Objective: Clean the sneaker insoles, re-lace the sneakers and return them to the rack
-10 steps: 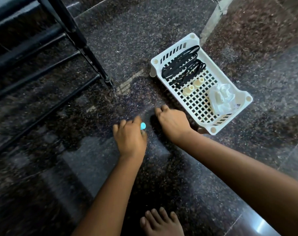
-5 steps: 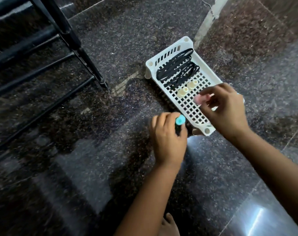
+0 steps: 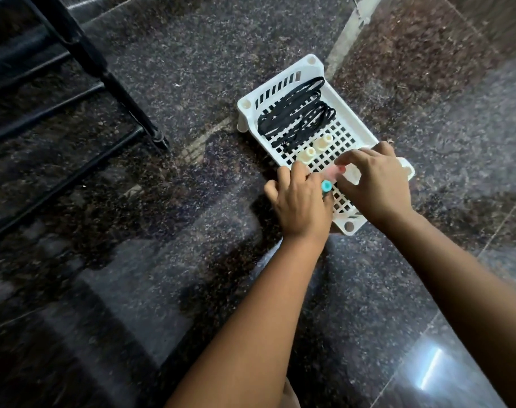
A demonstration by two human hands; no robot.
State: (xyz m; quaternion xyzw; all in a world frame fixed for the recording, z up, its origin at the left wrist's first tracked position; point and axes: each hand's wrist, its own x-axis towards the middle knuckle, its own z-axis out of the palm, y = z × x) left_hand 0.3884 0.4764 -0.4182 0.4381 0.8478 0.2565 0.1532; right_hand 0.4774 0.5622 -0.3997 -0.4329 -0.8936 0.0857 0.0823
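Dark stone floor (image 3: 162, 290), shiny and full of tiny specks, spreads all around. Both arms reach forward and down to the near end of a white plastic basket (image 3: 283, 81) sitting on it.

The left hand (image 3: 301, 207) is knuckles up. Its fingers curl round a blue-tipped thing (image 3: 326, 185). Only the round tip pokes out toward the other hand, and the rest is hidden in the fist.

The right hand (image 3: 377, 187) has bent fingers and pinches a pink thing (image 3: 335, 171). That thing is too blurry to tell what it is.

The basket floor is a grid of square holes. The black laces (image 3: 295, 113) lie flat in loops at its far end. Two little round cream pieces (image 3: 323, 142) sit just beside them.

A black metal rack (image 3: 83, 54) with thin bars stands at the upper left, cut off by the edge.
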